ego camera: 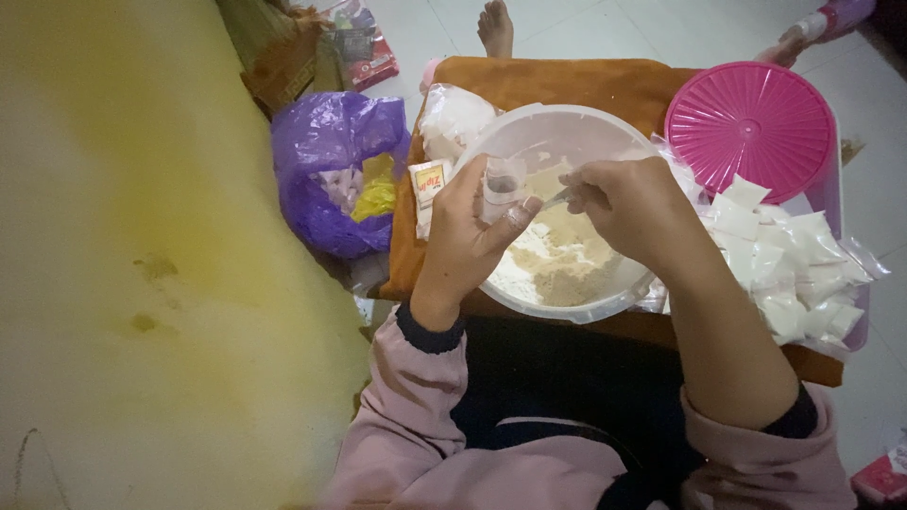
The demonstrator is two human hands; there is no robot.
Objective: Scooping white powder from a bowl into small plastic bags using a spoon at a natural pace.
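My left hand (468,236) holds a small clear plastic bag (502,184) open over a large translucent bowl (529,127). The bowl holds white and tan powder (562,260). My right hand (628,203) is closed on a thin spoon handle (557,198), its tip pointing at the bag's mouth. Both hands hover above the bowl, which sits on an orange-brown cloth-covered surface (567,80) in front of my lap.
A pile of small filled white packets (789,269) lies right of the bowl, beside a pink ribbed lid (751,123). A purple plastic bag (331,170) sits left on the floor, next to a small sachet (428,189). A yellow wall (123,255) fills the left.
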